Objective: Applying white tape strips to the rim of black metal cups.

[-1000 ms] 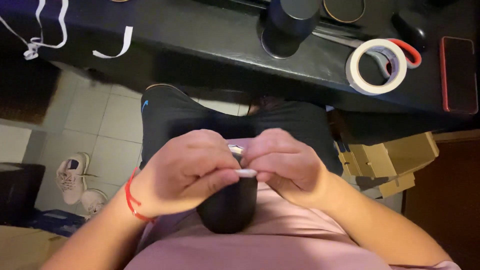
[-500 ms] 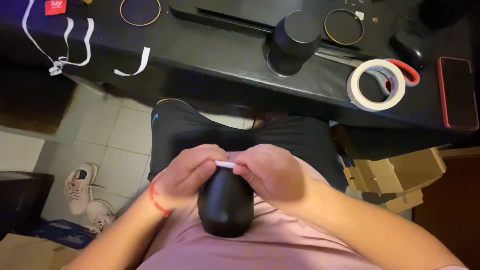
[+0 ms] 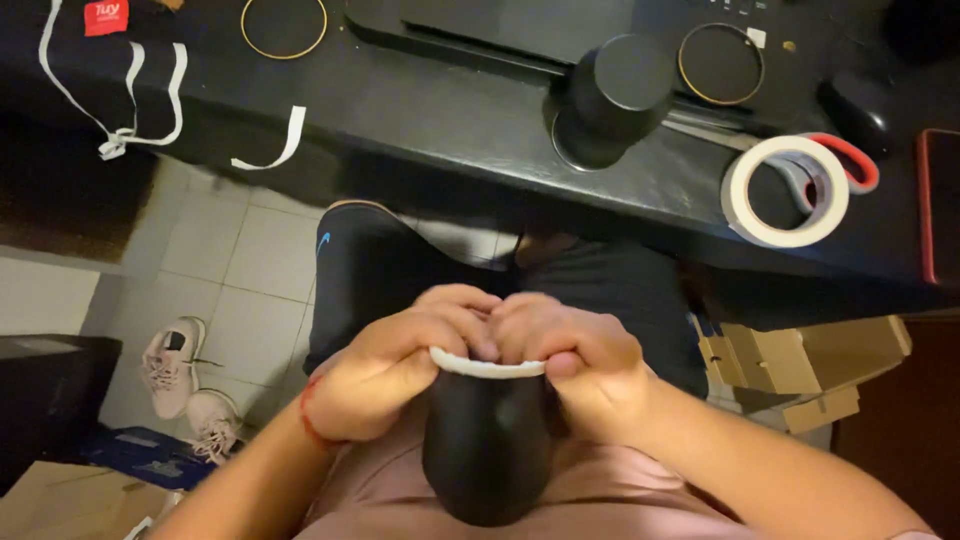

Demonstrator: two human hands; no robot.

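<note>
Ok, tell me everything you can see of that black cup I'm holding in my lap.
The black cup is a smooth, matte, rounded vessel lying tilted, its closed end toward the person's body. A white strip runs along its rim. The left hand and right hand grip it at the rim from either side, fingers pressing the strip. It sits over the lap, below the table edge.

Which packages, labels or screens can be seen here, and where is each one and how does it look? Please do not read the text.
Red tag: far left of the dark desk, small rectangle with white print, white straps beside it.
Cardboard boxes: under the desk on the right, brown, stacked.
Flat cardboard: floor, bottom left, light brown.
Device with red edge: right end of the desk, flat and dark, perhaps a screen; cannot tell.
</note>
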